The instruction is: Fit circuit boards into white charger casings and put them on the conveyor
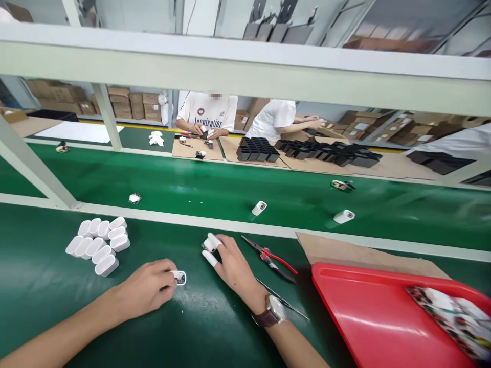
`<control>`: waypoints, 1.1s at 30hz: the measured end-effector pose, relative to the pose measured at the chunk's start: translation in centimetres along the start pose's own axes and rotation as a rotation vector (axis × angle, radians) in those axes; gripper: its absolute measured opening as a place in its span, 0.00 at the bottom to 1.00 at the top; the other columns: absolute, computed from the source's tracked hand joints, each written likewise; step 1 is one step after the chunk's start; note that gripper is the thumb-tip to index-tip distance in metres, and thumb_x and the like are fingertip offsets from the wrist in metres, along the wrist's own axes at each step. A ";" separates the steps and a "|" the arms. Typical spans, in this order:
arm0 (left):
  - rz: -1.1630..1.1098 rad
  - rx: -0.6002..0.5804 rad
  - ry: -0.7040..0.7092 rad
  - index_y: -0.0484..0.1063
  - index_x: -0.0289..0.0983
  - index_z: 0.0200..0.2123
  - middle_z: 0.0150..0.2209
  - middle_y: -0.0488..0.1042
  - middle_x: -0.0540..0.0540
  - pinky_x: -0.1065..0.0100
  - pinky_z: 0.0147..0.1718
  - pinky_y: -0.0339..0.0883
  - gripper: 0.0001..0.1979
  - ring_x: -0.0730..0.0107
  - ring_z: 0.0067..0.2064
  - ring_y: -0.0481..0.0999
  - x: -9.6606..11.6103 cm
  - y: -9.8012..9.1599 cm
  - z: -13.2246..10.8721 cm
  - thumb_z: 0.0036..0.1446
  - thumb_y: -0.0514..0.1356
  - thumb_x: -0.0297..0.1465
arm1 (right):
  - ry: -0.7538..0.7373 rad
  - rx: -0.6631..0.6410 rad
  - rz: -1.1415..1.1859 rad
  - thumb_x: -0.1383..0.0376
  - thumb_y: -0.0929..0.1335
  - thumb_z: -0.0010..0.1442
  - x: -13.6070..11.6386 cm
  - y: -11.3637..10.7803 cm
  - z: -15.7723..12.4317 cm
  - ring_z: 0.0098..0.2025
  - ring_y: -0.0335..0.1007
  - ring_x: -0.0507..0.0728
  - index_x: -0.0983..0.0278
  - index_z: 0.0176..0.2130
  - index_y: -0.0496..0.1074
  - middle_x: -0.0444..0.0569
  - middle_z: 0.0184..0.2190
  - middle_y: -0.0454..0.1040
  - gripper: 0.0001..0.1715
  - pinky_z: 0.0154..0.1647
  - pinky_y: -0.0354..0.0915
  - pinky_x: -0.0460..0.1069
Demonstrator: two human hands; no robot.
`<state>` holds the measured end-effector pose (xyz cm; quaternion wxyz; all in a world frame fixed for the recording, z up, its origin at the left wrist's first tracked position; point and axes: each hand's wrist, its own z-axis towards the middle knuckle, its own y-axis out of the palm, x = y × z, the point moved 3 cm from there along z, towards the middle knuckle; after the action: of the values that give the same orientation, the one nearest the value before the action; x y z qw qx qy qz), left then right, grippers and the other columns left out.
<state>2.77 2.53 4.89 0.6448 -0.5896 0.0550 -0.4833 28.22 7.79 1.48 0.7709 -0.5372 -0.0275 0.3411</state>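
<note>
My left hand (149, 287) is closed round a small white plastic housing (179, 277), whose near end shows dark parts inside. To its right, my right hand (233, 263), with white finger cots on two fingers and a watch at the wrist, grips a small circuit board (209, 244) with a white part on it. Beyond my left hand stands a group of white housings (106, 265) on the green bench. Red-handled long-nose pliers (270, 257) and a pair of thin metal tweezers (286, 302) lie right of my right hand.
A red tray (368, 306) with circuit assemblies (452, 317) sits on cardboard at right. Past a pale rail, a green belt (215, 189) carries white housings (259, 208) and loose boards (135, 198). Two people (207, 112) work opposite, near black trays (258, 149). A beam (245, 71) crosses above.
</note>
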 end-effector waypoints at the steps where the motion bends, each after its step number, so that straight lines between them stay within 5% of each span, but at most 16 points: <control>1: 0.001 -0.022 -0.030 0.74 0.39 0.33 0.45 0.78 0.46 0.69 0.40 0.73 0.09 0.70 0.38 0.80 -0.9 -0.9 1.4 0.67 0.59 0.24 | -0.015 -0.006 -0.013 0.66 0.67 0.71 -0.2 0.3 0.0 0.48 0.72 0.68 0.64 0.52 0.72 0.60 0.49 0.73 0.10 0.49 0.76 0.67; 4: 0.122 0.029 -0.174 0.75 0.40 0.32 0.43 0.79 0.47 0.68 0.45 0.73 0.06 0.66 0.42 0.81 -5.5 -4.5 6.7 0.62 0.61 0.25 | -0.078 -0.012 0.000 0.69 0.69 0.68 -1.8 1.0 -0.7 0.42 0.71 0.66 0.63 0.43 0.72 0.55 0.41 0.74 0.03 0.45 0.77 0.64; 8: 0.243 0.139 -0.343 0.75 0.38 0.28 0.35 0.77 0.43 0.61 0.41 0.74 0.06 0.58 0.38 0.80 -12.6 -8.1 13.3 0.59 0.61 0.29 | -0.074 -0.018 0.073 0.72 0.68 0.67 -3.1 0.9 -2.2 0.45 0.72 0.65 0.66 0.59 0.66 0.55 0.44 0.75 0.21 0.48 0.78 0.63; 11: 0.263 0.151 -0.405 0.76 0.38 0.30 0.35 0.79 0.43 0.61 0.38 0.74 0.08 0.58 0.35 0.79 -15.0 -8.6 14.5 0.58 0.64 0.36 | -0.051 -0.035 0.180 0.74 0.66 0.68 -2.8 0.1 -2.9 0.50 0.73 0.64 0.65 0.68 0.57 0.56 0.48 0.75 0.33 0.52 0.77 0.62; 16: 0.296 0.159 -0.372 0.80 0.40 0.36 0.48 0.80 0.39 0.56 0.51 0.73 0.21 0.50 0.50 0.78 -12.6 -11.1 8.6 0.59 0.64 0.53 | 0.002 -0.041 0.125 0.68 0.72 0.67 -2.5 -0.9 -3.6 0.58 0.69 0.68 0.64 0.69 0.58 0.61 0.59 0.70 0.37 0.57 0.75 0.64; 19: 0.452 0.016 -0.285 0.80 0.43 0.25 0.51 0.79 0.39 0.48 0.53 0.73 0.27 0.40 0.57 0.74 -10.4 -12.5 2.6 0.58 0.63 0.60 | 0.022 -0.051 0.004 0.65 0.73 0.67 -3.0 -0.6 -3.4 0.48 0.72 0.67 0.65 0.59 0.69 0.59 0.50 0.73 0.24 0.48 0.76 0.64; 23: 0.565 -0.046 -0.158 0.83 0.44 0.29 0.56 0.79 0.40 0.40 0.55 0.71 0.24 0.35 0.63 0.70 -8.5 -11.3 -3.0 0.65 0.59 0.54 | 0.043 -0.122 -0.092 0.65 0.73 0.67 -4.1 -0.2 -2.7 0.47 0.73 0.68 0.65 0.44 0.74 0.59 0.46 0.74 0.08 0.48 0.76 0.64; 26: 0.515 -0.015 -0.120 0.80 0.40 0.31 0.57 0.79 0.40 0.45 0.57 0.72 0.23 0.43 0.62 0.73 -7.3 -9.2 -3.7 0.73 0.52 0.44 | 0.078 -0.211 -0.069 0.61 0.75 0.65 -4.4 -0.8 -2.5 0.45 0.74 0.69 0.68 0.47 0.74 0.59 0.43 0.75 0.16 0.47 0.77 0.65; 28: 0.501 -0.014 -0.111 0.80 0.39 0.36 0.57 0.79 0.38 0.47 0.58 0.72 0.21 0.46 0.61 0.75 -6.8 -8.3 -3.3 0.74 0.53 0.43 | 0.030 -0.266 0.009 0.62 0.76 0.63 -4.3 -1.5 -2.8 0.52 0.73 0.69 0.68 0.54 0.72 0.64 0.54 0.73 0.23 0.53 0.76 0.65; 31: 0.596 -0.013 -0.147 0.80 0.38 0.41 0.57 0.78 0.35 0.40 0.57 0.72 0.19 0.37 0.62 0.72 -6.8 -8.4 -3.2 0.67 0.61 0.48 | -0.117 -0.325 0.084 0.72 0.70 0.64 -3.7 -2.3 -3.5 0.67 0.63 0.69 0.65 0.59 0.70 0.61 0.69 0.63 0.25 0.64 0.70 0.65; 33: 0.675 -0.027 -0.203 0.80 0.38 0.37 0.58 0.76 0.32 0.35 0.54 0.71 0.18 0.30 0.63 0.70 -7.3 -9.0 -3.6 0.61 0.68 0.48 | -0.181 -0.341 0.096 0.78 0.64 0.63 -3.1 -2.3 -4.0 0.68 0.63 0.67 0.62 0.60 0.70 0.57 0.68 0.67 0.29 0.65 0.69 0.66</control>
<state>-8.42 6.46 7.52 0.7626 -0.5916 0.1889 -0.1810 28.58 2.39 2.81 0.6461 -0.6279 -0.1283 0.4146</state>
